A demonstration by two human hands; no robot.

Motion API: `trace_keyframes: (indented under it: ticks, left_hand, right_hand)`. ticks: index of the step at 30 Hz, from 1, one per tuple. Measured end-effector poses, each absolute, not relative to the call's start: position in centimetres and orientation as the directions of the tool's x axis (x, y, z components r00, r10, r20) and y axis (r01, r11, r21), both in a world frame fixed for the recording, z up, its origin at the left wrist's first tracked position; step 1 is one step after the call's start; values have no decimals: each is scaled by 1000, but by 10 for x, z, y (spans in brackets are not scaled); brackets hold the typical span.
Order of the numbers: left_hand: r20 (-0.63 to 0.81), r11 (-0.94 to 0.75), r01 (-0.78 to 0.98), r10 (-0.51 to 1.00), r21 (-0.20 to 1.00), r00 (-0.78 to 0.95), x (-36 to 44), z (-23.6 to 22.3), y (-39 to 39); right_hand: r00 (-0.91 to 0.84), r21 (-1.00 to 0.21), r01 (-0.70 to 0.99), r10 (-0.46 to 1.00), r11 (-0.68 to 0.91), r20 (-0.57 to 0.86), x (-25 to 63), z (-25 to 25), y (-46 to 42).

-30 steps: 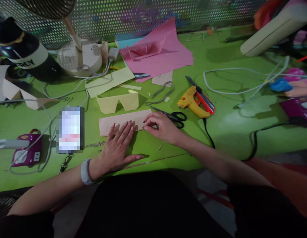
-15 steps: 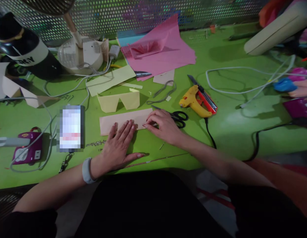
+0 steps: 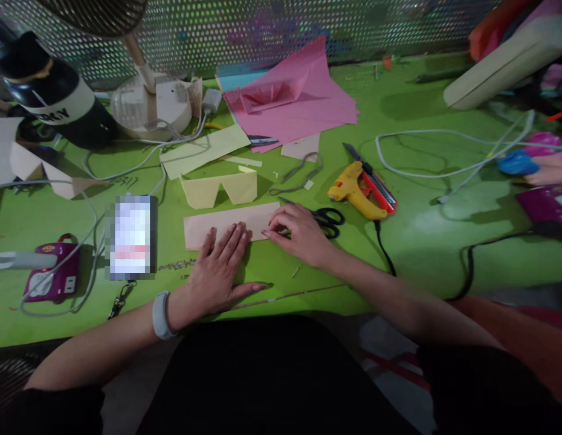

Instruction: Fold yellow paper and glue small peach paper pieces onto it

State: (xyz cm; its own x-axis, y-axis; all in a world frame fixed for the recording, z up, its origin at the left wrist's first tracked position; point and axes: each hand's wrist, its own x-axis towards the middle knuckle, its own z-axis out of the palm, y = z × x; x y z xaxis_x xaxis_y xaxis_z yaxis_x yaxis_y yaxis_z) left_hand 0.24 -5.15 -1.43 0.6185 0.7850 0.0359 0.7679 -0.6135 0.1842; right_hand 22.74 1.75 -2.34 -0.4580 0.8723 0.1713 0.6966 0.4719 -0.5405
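Observation:
A pale pink paper strip [image 3: 202, 223] lies flat on the green table, its right end partly hidden by fingers. My left hand [image 3: 220, 263] rests open on its lower edge, fingers together and thumb stretched out to the right on the table. At the strip's right end my right hand [image 3: 299, 235] is closed in a pinch; a small pale bit shows between the fingers, too hidden to name. Black-handled scissors [image 3: 330, 215] lie partly under the right hand. Just above the strip stands a yellow paper glasses shape [image 3: 220, 188].
Right of the scissors lie a yellow glue gun [image 3: 353, 190] and a red cutter knife [image 3: 381, 190]. A phone [image 3: 131, 238] lies left, near a purple power socket [image 3: 54, 272]. Behind are a fan base [image 3: 172, 112], a dark bottle [image 3: 63, 103], pink sheets [image 3: 303, 103] and loose cables.
The view has tilted slightly, so the table's things sit a little lower in the picture. Both hands keep nearly the same place and pose on the strip.

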Motion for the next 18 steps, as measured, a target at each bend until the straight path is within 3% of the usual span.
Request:
trace_keyframes:
  ticks: [18]
  left_hand:
    - [18, -603, 781, 793, 160, 609, 3, -14, -54]
  right_hand:
    - [-446, -536, 723, 887, 436, 121, 232, -20, 19]
